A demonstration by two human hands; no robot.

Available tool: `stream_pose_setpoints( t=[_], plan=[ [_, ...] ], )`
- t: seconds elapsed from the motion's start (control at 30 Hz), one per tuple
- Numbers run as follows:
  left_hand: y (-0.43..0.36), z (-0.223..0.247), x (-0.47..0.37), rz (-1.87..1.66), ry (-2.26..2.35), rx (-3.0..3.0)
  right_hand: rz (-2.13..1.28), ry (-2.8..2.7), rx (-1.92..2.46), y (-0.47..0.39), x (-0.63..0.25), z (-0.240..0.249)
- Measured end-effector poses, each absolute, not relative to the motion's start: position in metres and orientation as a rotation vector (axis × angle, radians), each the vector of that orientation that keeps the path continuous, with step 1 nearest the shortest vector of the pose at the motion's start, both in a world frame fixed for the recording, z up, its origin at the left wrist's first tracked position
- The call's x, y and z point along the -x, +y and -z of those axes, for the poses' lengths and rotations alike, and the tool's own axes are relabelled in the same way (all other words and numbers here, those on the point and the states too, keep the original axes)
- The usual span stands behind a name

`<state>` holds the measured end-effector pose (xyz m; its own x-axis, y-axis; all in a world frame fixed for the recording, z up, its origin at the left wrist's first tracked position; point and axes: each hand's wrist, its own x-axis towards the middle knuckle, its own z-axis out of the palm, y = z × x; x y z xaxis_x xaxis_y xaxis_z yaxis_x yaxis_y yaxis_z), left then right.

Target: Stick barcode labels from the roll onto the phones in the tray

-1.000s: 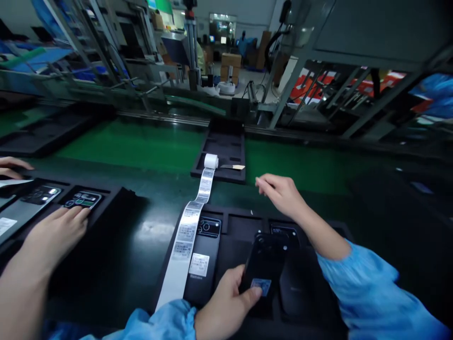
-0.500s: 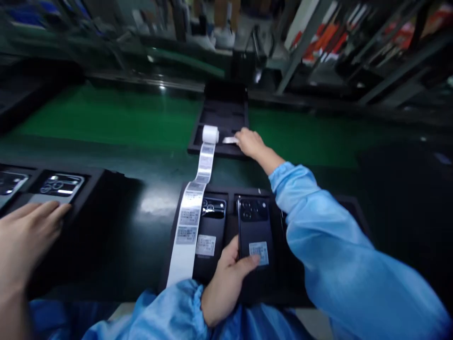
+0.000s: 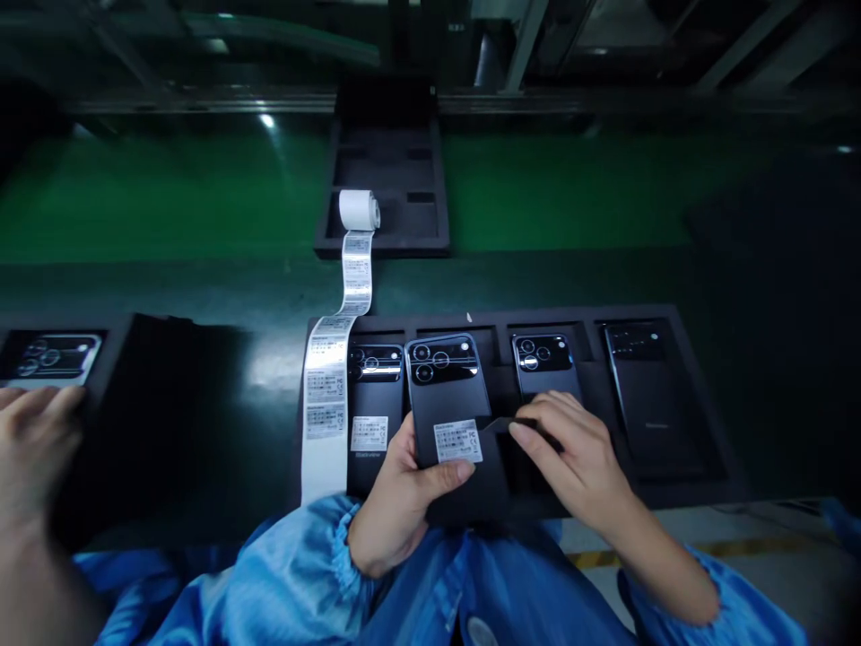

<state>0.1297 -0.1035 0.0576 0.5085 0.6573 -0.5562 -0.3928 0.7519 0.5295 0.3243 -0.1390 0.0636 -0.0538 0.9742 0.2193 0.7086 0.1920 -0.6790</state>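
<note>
My left hand (image 3: pixel 413 493) is closed around a dark smartphone (image 3: pixel 447 386), back up and tilted above the tray. Its thumb rests by the lower edge of a silver printed label (image 3: pixel 458 441) on the phone's back. My right hand (image 3: pixel 571 449) is closed on dark tweezers (image 3: pixel 521 423), their thin tip at the label's upper right edge. A strip of labels (image 3: pixel 325 386) runs from a white roll (image 3: pixel 356 210) down over the left side of the foam tray (image 3: pixel 498 327). Left of the held phone, a labelled phone (image 3: pixel 369 399) sits in its slot.
Two more phones lie in slots on the right, one phone (image 3: pixel 636 386) without a visible label. A black foam tray (image 3: pixel 437 206) under the roll rests on the green surface. At far left, another person's hand (image 3: pixel 33 440) touches a phone in a separate tray.
My right hand has come back from beside the roll to the held phone, where the tweezers meet the label. The left hand keeps its hold, and the view has shifted.
</note>
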Motion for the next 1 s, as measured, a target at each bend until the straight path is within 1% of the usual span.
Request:
stream_pose_setpoints(
  t=[0.2, 0.33, 0.57, 1.0],
  plan=[
    [-0.103, -0.057, -0.132, -0.635, 0.871, -0.411, -0.164, -1.760, 1.630, -0.145, -0.311, -0.046],
    [-0.103, -0.056, -0.133, -0.607, 0.875, -0.437, -0.031, -1.767, 1.666, -0.145, -0.310, -0.047],
    [-0.103, -0.056, -0.136, -0.607, 0.910, -0.442, 0.080, -1.759, 1.734, -0.143, -0.307, -0.050],
    [-0.104, -0.055, -0.136, -0.602, 0.945, -0.453, 0.089, -1.728, 1.783, -0.144, -0.308, -0.047]
  ],
)
